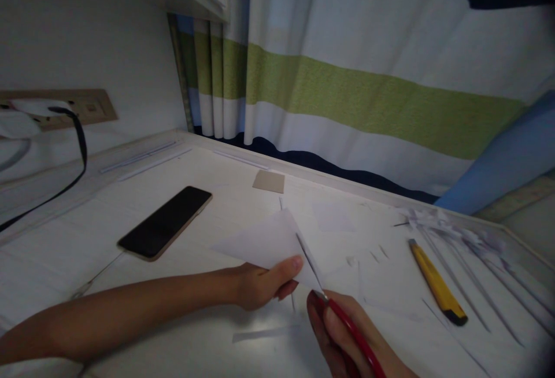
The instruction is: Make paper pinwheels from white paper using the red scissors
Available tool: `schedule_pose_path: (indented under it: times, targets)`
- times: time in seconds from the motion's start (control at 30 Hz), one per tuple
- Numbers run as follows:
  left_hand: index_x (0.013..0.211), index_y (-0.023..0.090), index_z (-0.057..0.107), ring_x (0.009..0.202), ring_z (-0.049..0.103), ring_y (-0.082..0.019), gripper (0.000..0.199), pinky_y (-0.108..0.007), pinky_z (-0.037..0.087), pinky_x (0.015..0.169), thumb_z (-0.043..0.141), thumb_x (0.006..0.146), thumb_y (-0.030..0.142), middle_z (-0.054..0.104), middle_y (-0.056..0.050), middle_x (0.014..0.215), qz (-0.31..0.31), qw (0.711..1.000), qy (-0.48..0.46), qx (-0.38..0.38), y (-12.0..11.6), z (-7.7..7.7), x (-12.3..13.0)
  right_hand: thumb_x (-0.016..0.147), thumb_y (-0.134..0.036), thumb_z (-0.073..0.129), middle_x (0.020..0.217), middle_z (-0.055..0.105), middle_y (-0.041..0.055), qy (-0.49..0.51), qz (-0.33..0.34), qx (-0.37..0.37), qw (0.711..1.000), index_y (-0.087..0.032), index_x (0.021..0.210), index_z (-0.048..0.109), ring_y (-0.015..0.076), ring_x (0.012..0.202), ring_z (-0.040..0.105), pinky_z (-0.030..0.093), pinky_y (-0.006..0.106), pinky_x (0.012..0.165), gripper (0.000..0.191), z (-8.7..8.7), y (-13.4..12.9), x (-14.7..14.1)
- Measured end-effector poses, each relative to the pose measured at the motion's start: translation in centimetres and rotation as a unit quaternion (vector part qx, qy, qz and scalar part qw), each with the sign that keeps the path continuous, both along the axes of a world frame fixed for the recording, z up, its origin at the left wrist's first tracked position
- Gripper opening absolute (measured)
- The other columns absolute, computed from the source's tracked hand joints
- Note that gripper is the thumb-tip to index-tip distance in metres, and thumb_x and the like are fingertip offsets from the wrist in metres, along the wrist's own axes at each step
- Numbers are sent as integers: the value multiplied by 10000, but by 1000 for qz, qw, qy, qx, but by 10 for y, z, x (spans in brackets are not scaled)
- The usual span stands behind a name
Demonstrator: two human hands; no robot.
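- The left hand (pixel 260 285) held a sheet of white paper (pixel 255 241), its fingers pinching the lower right part, thumb on top.
- The right hand (pixel 338 326) had its fingers wrapped around the red handles of the scissors (pixel 356 336), whose blades met the sheet's right side; how far they had cut was hard to tell in the dim, blurred view.
- The sheet was above the bench (pixel 203 340), between a dark-screened phone (pixel 167 222) and a yellow cutter (pixel 436 280).
- A paper strip (pixel 264 334) lay nearer the person.
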State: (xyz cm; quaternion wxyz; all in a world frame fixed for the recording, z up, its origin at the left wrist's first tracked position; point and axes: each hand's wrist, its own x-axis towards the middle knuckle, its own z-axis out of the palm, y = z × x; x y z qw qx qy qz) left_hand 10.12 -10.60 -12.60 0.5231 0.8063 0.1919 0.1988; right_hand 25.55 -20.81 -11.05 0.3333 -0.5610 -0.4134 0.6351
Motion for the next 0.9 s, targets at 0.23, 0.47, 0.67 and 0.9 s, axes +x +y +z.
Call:
schedule_pose_path:
  times: [0.23,0.47,0.67,0.9]
  targets:
    - [428,177,294,408,331,-74,559,-202,318,483,120,843,509,311,46,419,2,1000,-4,-1,0,-1,1,553,-701,523,525,309,-75,10,1,4,1000,-158,830,527,62,437,268,237,203,431,609,-3,0,0]
    - [427,174,296,399,331,-71,543,-199,320,487,135,857,466,307,50,410,3,1000,-5,-4,0,0,0,555,-731,476,493,282,-82,-34,16,-1,999,-169,742,521,65,422,255,206,203,413,594,2,3,-2]
    - [421,179,295,382,311,-73,559,-204,307,456,133,839,514,292,51,401,-1,1000,-15,-13,0,-1,1,609,-713,447,508,290,-74,-35,26,4,999,-167,810,535,73,435,256,225,214,430,588,1,1,-1]
    - [405,185,287,376,302,-75,573,-204,296,429,132,826,541,287,45,392,-13,999,-34,-36,0,-3,2,687,-678,403,613,411,-34,-2,48,53,997,-141,1079,386,73,449,289,229,214,425,665,-15,1,2]
